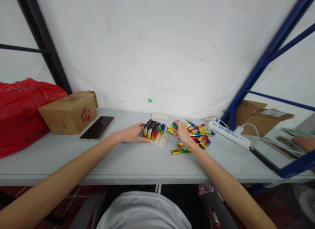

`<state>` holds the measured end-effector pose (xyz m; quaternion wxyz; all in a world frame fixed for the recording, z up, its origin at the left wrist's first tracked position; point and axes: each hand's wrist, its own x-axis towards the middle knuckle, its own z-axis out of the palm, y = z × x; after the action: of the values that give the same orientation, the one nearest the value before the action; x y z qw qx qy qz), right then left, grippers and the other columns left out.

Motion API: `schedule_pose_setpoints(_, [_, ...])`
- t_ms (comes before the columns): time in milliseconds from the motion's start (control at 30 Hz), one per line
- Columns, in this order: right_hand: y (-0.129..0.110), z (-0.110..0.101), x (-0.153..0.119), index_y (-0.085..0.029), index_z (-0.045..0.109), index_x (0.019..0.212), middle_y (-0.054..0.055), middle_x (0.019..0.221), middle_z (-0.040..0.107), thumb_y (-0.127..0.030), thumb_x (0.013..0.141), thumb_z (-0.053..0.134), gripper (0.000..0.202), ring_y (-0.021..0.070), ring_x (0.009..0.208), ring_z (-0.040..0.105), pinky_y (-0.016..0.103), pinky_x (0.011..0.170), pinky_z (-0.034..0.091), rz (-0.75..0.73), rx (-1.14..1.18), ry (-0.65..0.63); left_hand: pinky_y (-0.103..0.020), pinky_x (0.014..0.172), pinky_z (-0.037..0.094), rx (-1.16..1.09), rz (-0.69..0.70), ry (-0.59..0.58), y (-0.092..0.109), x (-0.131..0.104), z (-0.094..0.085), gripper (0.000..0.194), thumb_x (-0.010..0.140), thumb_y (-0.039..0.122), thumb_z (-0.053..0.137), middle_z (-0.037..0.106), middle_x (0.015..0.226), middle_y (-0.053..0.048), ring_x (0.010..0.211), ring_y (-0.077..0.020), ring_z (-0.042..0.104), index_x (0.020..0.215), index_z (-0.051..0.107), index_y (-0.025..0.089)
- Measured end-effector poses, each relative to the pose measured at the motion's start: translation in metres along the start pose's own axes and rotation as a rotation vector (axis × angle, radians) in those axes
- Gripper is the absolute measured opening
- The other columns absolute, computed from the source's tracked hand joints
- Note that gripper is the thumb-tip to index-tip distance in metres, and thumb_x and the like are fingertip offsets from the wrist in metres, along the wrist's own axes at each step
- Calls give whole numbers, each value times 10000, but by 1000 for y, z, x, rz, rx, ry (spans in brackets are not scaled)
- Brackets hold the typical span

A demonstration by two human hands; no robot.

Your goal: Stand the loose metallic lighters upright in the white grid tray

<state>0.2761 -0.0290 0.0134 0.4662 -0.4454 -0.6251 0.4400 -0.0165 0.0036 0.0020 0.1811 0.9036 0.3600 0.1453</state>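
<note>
My left hand [134, 133] rests on the table, thumb in front and fingers behind, gripping the left side of a white slotted tray [162, 142]. Upright in this tray stand several lighters [152, 130], shiny and multicoloured with black tops; slots at its right and front show no lighters. My right hand [181, 132] is closed on a lighter [174, 125] whose green end shows between the fingers, above the left edge of a loose pile of lighters [203, 140]. One yellow-green lighter [180, 151] lies at the near side of the pile.
A second white tray [159, 115] lies by the wall. To the left are a phone [97, 128], a cardboard box [71, 112] and a red bag [27, 111]. A power strip [228, 134] with cables borders the right side, beside a blue frame [263, 60]. Beyond it, another person's hand [305, 143] shows.
</note>
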Motion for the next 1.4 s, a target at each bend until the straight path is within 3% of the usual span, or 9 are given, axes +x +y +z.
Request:
schedule_pose_setpoints(133, [1, 1, -3, -269, 337, 594, -62, 473, 267, -858, 928, 420, 682, 89, 401, 230, 250, 403, 172, -23, -55, -34, -453, 1284, 363, -4, 6, -11, -1, 1, 0, 768, 869, 799, 697, 598, 1546, -119, 1433, -364, 538, 1391, 690, 235])
schedule_pose_setpoints(233, [3, 2, -5, -249, 472, 704, -76, 523, 287, -893, 934, 400, 687, 103, 432, 257, 248, 427, 201, -42, -89, -56, -452, 1276, 377, -8, 13, 6, -2, 0, 0, 790, 867, 798, 703, 595, 1550, -129, 1423, -365, 549, 1404, 682, 218])
schedule_pose_setpoints(367, [1, 0, -8, -246, 555, 903, -63, 604, 421, -779, 1020, 391, 570, 136, 489, 399, 272, 504, 340, -187, -210, -55, -444, 1285, 363, -2, 36, 8, -3, 0, 1, 807, 881, 789, 698, 586, 1562, -127, 1444, -355, 533, 1452, 646, 220])
schedule_pose_setpoints(500, [-2, -3, -8, -233, 582, 900, 15, 769, 619, -640, 1057, 477, 448, 186, 716, 590, 319, 709, 472, -449, -483, 20, -456, 1281, 371, 0, 1, -5, -4, 1, 2, 810, 872, 792, 700, 585, 1553, -132, 1440, -361, 536, 1445, 647, 221])
schedule_pose_setpoints(633, [-5, -3, -8, -218, 625, 864, 50, 841, 656, -589, 1049, 530, 426, 197, 770, 611, 331, 763, 487, -600, -627, 105, -466, 1283, 369, -2, -4, 0, -3, 1, 2, 797, 866, 797, 698, 598, 1528, -139, 1431, -367, 539, 1409, 671, 213])
schedule_pose_setpoints(833, [-4, -4, -10, -205, 679, 911, 37, 742, 741, -539, 1029, 605, 362, 188, 671, 684, 298, 699, 504, -551, -635, 107, -460, 1283, 369, -5, 9, 4, -3, 0, 2, 803, 860, 806, 703, 589, 1550, -128, 1442, -365, 533, 1409, 682, 220])
schedule_pose_setpoints(1067, [2, -7, -3, -213, 685, 921, 55, 773, 781, -579, 1044, 606, 394, 198, 708, 724, 290, 698, 519, -553, -704, -68, -433, 1290, 353, 10, 18, -1, -6, 0, 2, 836, 879, 787, 702, 576, 1561, -134, 1463, -356, 513, 1479, 640, 208])
schedule_pose_setpoints(1267, [2, -7, -3, -199, 674, 924, 54, 770, 756, -524, 1080, 583, 372, 185, 688, 682, 280, 682, 470, -552, -797, -74, -433, 1305, 326, 25, 32, -20, -5, 1, 2, 795, 902, 787, 675, 560, 1579, -129, 1482, -348, 490, 1456, 661, 216])
schedule_pose_setpoints(1400, [0, -7, -4, -196, 648, 821, 33, 716, 717, -497, 1087, 592, 405, 162, 634, 617, 268, 653, 406, -495, -885, -117, -431, 1304, 333, 32, 26, -5, -3, 0, 1, 822, 892, 777, 696, 568, 1573, -137, 1482, -355, 496, 1479, 645, 203])
